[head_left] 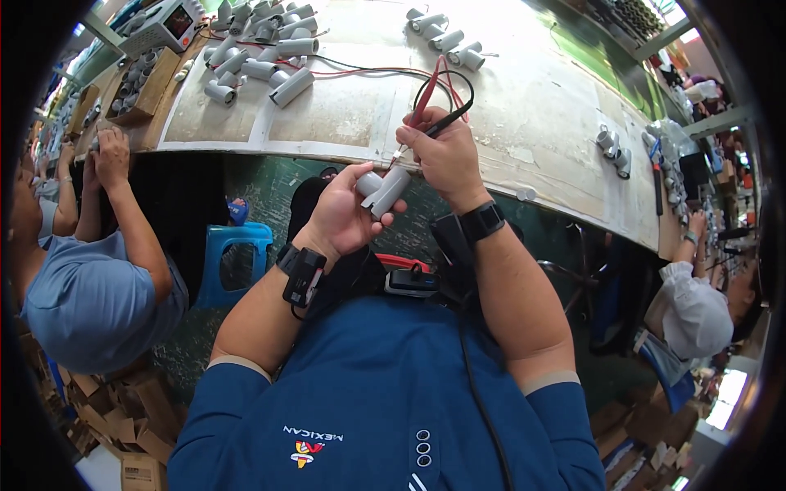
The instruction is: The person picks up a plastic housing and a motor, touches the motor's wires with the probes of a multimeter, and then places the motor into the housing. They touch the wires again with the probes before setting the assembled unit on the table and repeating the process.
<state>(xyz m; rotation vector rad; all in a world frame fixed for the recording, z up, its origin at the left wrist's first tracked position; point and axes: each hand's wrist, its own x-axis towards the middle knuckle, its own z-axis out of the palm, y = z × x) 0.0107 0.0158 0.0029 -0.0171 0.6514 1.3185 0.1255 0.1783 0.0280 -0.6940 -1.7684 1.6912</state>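
Note:
Just in front of the bench edge, my left hand (334,211) is closed around a grey plastic housing (388,193) with a tubular body and a short side branch. My right hand (452,162) pinches two test probes together, a red probe (423,100) and a black probe (452,119). Their tips point down at a small white connector (399,153) by the top of the housing. Whether both tips touch metal there is too small to tell. Red and black leads (360,70) run from the probes leftward over the bench.
A pile of grey housings (266,49) covers the bench's far left, beside a boxy meter (173,26). More housings lie far centre (446,39) and right (616,154). A white cap (526,194) sits at the edge. Co-workers sit left (106,286) and right (696,311); a blue stool (233,258) stands left.

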